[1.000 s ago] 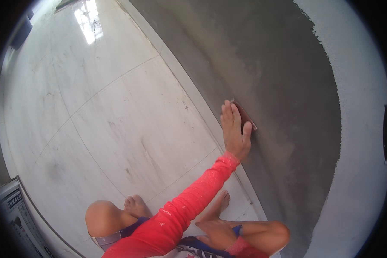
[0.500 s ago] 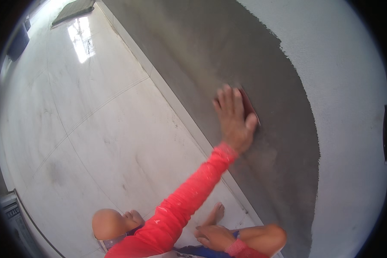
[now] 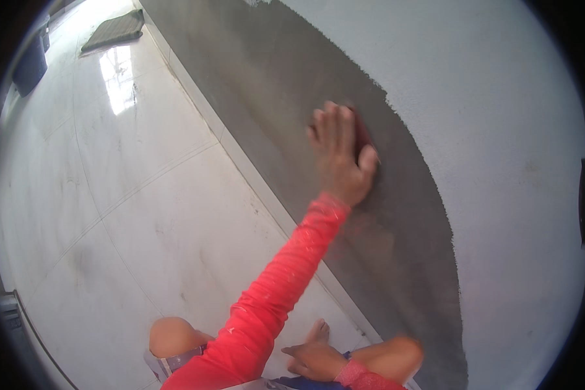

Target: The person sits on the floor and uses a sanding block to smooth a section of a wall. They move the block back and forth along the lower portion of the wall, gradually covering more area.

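My left hand lies palm down on a thin, reddish-brown rectangular pad, pressed against the dark grey coated band of wall; its fingers cover much of the pad, whose right edge shows past them. A white unevenly edged surface borders the grey band. At the lower edge, my right hand rests by my bent right knee, fingers loosely apart with nothing visible in them.
Pale veined floor tiles meet a narrow skirting strip along the grey band. A folded mat lies far off near that strip. A dark blue container stands at upper left; a metal-edged object is at lower left.
My left hand and the pad have slid up along the grey band, away from me. The view has shifted, bringing more of the mat and white surface into sight.
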Demonstrator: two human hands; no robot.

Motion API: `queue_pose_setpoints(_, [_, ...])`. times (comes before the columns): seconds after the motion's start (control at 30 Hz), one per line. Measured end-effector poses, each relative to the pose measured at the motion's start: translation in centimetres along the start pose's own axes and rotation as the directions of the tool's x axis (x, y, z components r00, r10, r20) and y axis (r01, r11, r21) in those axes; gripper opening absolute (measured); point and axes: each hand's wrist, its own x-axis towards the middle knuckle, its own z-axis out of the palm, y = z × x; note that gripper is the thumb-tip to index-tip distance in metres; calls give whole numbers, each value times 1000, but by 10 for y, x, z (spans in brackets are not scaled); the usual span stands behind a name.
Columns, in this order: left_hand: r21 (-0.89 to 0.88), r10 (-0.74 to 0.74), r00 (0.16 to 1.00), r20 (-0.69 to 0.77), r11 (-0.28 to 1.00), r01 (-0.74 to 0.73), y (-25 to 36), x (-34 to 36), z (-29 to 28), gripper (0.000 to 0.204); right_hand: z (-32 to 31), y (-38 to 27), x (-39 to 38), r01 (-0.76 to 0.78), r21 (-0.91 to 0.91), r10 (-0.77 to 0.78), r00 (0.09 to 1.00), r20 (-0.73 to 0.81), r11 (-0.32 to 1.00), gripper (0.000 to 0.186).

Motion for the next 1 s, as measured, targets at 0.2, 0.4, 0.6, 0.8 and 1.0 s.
queue_pose_setpoints(0.2, [3,-192,978,-76,981,193,41,7,4,75,23,25,4,-257,-30,250,899,360,966,52])
queue_pose_setpoints(0.4, [-174,535,817,216,844,-507,97,-64,8,77,29,57,39,-47,-253,52,999,12,966,53])
queue_pose_setpoints(0.6, [-20,49,998,-33,999,-50,35,69,-15,80,21,27,25,-21,-72,14,996,-90,997,55])
queue_pose_setpoints(0.8, [-103,368,894,257,930,-353,115,-84,12,76,20,44,21,-139,-183,149,988,42,973,52])
queue_pose_setpoints(1.0, [-21,426,886,184,903,-430,92,29,-2,79,-11,8,0,45,-197,-71,989,-126,979,47])
